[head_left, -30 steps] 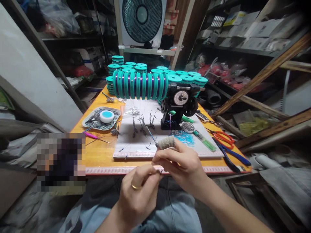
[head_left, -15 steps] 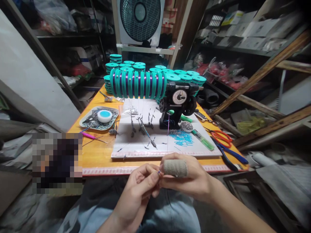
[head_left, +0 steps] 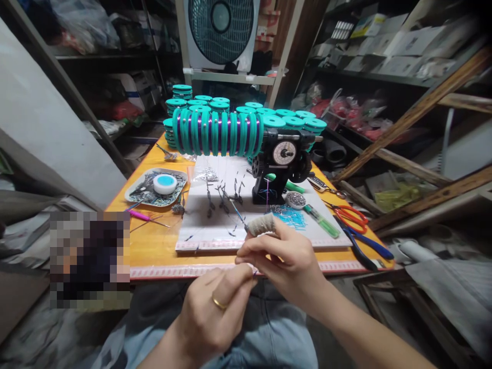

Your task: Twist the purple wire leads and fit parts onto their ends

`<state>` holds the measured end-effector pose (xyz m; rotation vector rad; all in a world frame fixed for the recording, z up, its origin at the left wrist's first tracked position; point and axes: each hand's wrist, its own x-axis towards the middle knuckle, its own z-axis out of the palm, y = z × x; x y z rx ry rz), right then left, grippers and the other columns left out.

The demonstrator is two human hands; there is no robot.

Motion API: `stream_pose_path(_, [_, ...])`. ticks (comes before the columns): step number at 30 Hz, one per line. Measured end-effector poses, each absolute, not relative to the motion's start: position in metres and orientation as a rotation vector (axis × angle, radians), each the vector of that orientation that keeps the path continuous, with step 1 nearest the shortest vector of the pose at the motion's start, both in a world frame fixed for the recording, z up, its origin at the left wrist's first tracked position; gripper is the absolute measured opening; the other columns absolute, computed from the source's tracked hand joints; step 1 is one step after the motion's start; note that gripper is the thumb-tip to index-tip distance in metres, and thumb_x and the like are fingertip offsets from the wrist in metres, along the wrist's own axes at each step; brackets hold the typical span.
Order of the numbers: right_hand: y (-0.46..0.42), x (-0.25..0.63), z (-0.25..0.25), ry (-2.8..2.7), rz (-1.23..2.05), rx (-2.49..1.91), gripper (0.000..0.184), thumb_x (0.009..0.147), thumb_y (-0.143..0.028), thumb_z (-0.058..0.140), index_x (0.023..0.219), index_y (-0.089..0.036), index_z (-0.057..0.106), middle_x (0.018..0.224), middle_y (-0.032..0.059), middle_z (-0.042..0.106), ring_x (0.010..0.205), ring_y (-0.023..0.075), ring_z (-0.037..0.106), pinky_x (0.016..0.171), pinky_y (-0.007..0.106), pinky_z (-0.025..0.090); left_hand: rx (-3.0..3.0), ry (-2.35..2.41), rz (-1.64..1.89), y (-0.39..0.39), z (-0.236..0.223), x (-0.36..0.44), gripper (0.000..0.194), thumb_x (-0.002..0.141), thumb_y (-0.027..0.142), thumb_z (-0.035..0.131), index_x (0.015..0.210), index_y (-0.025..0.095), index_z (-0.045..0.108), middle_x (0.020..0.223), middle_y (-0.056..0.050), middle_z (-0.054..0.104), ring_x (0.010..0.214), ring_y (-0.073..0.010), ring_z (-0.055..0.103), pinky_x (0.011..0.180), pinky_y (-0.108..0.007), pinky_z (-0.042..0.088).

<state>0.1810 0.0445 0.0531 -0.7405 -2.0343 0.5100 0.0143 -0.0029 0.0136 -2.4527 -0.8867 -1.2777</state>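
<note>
Half a second ago the right hand (head_left: 286, 256) sat low with its wrapped finger lying flat; now it has come up a little and the wrapped finger (head_left: 262, 224) points up and away toward the table, while the left hand (head_left: 215, 312) has turned so its gold ring (head_left: 219, 303) shows. Both hands are pinched shut on something tiny where the fingertips meet, just in front of the table edge and above the lap. It looks like the end of the thin purple thread (head_left: 267, 197) that runs down from the black winding machine (head_left: 282, 164), but the bit in the pinch is too small to tell for sure. To do this well, the hands should stay close together, hold the thread tight but soft, and move slowly so it does not slip or snap. Just past the hands lies the white mat (head_left: 307, 237) with little dark hooks and a heap of blue bits (head_left: 291, 219) on it. The machine holds a long row of teal spools (head_left: 217, 134). To the left sits a tray (head_left: 139, 187) with a round white tub (head_left: 165, 183). To the right lie red scissors (head_left: 351, 215) and blue pliers (head_left: 365, 246).
</note>
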Motion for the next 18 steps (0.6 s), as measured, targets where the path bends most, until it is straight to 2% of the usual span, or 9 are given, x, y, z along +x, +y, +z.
stream_pose_path(3, [0.042,0.184,0.052,-2.037,0.488,-0.740,0.011,0.091,-0.011,0.064,0.086,-0.016,0.071,0.081,0.0036,0.061,0.069,0.0116,0.058,0.061,0.022,0.049,-2.542,-0.857,-1.287,-0.002,0.016,0.011,0.017,0.087,-0.001,0.056,0.100,0.006,0.063,0.094,-0.015,0.074,0.078,-0.0209,0.071,0.066,-0.030,0.057])
stream_pose_path(5, [0.038,0.190,0.051,-2.075,0.481,-0.741,0.009,0.093,-0.012,0.061,0.097,-0.014,0.068,0.087,0.0062,0.062,0.069,0.0122,0.059,0.062,0.024,0.052,-2.555,-1.036,-1.434,-0.004,0.017,0.010,0.016,0.086,-0.002,0.058,0.095,0.010,0.062,0.092,-0.011,0.073,0.083,-0.0192,0.071,0.072,-0.027,0.057])
stream_pose_path(7, [0.033,0.195,0.051,-2.192,0.485,-0.752,0.019,0.094,-0.012,0.056,0.112,-0.011,0.063,0.098,0.0113,0.062,0.076,0.0150,0.062,0.070,0.028,0.056,-2.520,-1.240,-1.579,-0.008,0.018,0.009,0.018,0.086,-0.003,0.059,0.093,0.013,0.062,0.091,-0.008,0.070,0.087,-0.0157,0.070,0.077,-0.023,0.056])
stream_pose_path(9, [0.029,0.199,0.050,-2.310,0.458,-0.742,0.023,0.096,-0.013,0.052,0.117,-0.010,0.061,0.104,0.0148,0.061,0.086,0.0195,0.064,0.076,0.033,0.058,-2.479,-1.340,-1.658,-0.010,0.018,0.009,0.020,0.086,-0.004,0.059,0.092,0.015,0.061,0.090,-0.006,0.068,0.088,-0.0128,0.069,0.080,-0.019,0.054])
stream_pose_path(11, [0.028,0.200,0.048,-2.349,0.405,-0.711,0.020,0.097,-0.015,0.051,0.111,-0.010,0.065,0.100,0.0148,0.062,0.090,0.0224,0.065,0.075,0.034,0.059,-2.480,-1.357,-1.691,-0.012,0.019,0.010,0.022,0.085,-0.005,0.058,0.092,0.016,0.061,0.089,-0.005,0.066,0.087,-0.0114,0.068,0.082,-0.018,0.054])
stream_pose_path(15, [0.032,0.198,0.044,-2.313,0.353,-0.657,0.016,0.097,-0.013,0.053,0.100,-0.011,0.068,0.089,0.0118,0.063,0.079,0.0200,0.065,0.065,0.030,0.057,-2.545,-1.450,-1.800,-0.012,0.023,0.012,0.022,0.087,-0.003,0.056,0.088,0.018,0.060,0.087,-0.003,0.065,0.087,-0.0105,0.067,0.079,-0.016,0.053])
stream_pose_path(18, [0.036,0.199,0.043,-2.282,0.361,-0.559,0.014,0.094,-0.009,0.056,0.101,-0.012,0.068,0.092,0.0115,0.066,0.083,0.0190,0.065,0.069,0.029,0.057,-2.626,-1.717,-1.921,-0.010,0.029,0.011,0.018,0.089,0.005,0.056,0.079,0.019,0.061,0.087,-0.002,0.065,0.086,-0.0122,0.067,0.074,-0.019,0.052])
